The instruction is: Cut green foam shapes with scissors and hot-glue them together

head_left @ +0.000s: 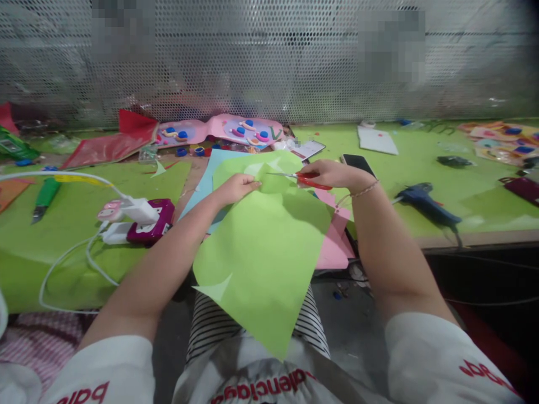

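Observation:
A large green sheet [256, 252] hangs from the table edge over my lap, its lower corner pointing down. My left hand [239, 188] pinches the upper part of the sheet between thumb and fingers. Red-handled scissors [312, 180] are gripped in my right hand [330, 173], their blades pointing left at the sheet's upper part, close to my left fingertips. Pale green scraps lie about, one a pointed piece [217, 289] on the sheet's lower left. Beneath are a light blue sheet [217, 163] and pink sheets [332, 249].
On the left are a purple power adapter [158, 221] with white cables and a green cutter [45, 196]. To the right lie a phone [357, 163] and a blue glue gun [427, 205]. Pink decorated pieces [248, 132] lie behind, before a perforated metal panel [269, 62].

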Motion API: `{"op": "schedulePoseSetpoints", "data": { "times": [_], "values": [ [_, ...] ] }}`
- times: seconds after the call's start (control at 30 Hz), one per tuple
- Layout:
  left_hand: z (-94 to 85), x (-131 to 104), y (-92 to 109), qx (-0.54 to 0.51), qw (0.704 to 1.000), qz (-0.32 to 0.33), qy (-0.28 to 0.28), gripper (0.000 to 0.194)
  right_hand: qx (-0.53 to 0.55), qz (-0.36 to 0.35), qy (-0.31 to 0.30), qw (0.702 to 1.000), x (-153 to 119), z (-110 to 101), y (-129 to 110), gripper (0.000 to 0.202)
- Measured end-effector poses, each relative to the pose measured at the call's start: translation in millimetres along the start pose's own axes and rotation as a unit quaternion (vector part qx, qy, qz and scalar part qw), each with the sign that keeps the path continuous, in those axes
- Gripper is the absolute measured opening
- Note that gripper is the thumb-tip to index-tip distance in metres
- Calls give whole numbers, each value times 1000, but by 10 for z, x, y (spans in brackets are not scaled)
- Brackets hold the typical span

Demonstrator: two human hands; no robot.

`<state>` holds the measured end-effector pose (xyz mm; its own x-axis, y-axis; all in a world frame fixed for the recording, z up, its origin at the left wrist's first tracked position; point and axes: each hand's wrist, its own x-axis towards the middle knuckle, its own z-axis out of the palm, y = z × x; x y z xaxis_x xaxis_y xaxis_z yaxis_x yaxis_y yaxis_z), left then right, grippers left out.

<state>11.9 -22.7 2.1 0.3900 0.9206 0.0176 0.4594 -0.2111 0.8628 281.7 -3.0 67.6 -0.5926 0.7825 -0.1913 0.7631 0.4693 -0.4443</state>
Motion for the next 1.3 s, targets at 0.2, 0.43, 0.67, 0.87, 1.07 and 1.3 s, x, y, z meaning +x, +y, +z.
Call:
{"op": "schedulePoseSetpoints", "data": {
  "times": [0.2,0.43,0.67,0.87,1.07,1.3],
  "values": [
    [-1,-25,49,9,1000,0,-1,34,-5,4,-6,1000,-7,-8,23,46],
    [-5,-39,75,26,1000,2,-7,34,-13,-8,-11,1000,24,15,3,49],
    [-12,-72,159,61,998,5,-12,35,-4,-13,-16,1000,7,1,41,46],
    [-17,-115,217,73,997,2,-19,41,-27,-12,-22,999,0,-4,71,48],
    [-13,-162,311,93,995,-4,-25,40,-23,-16,-32,999,-47,-42,24,45],
    [-19,-179,356,107,994,-4,-32,41,-38,-16,-32,999,-83,-53,-27,46]
  ]
}}
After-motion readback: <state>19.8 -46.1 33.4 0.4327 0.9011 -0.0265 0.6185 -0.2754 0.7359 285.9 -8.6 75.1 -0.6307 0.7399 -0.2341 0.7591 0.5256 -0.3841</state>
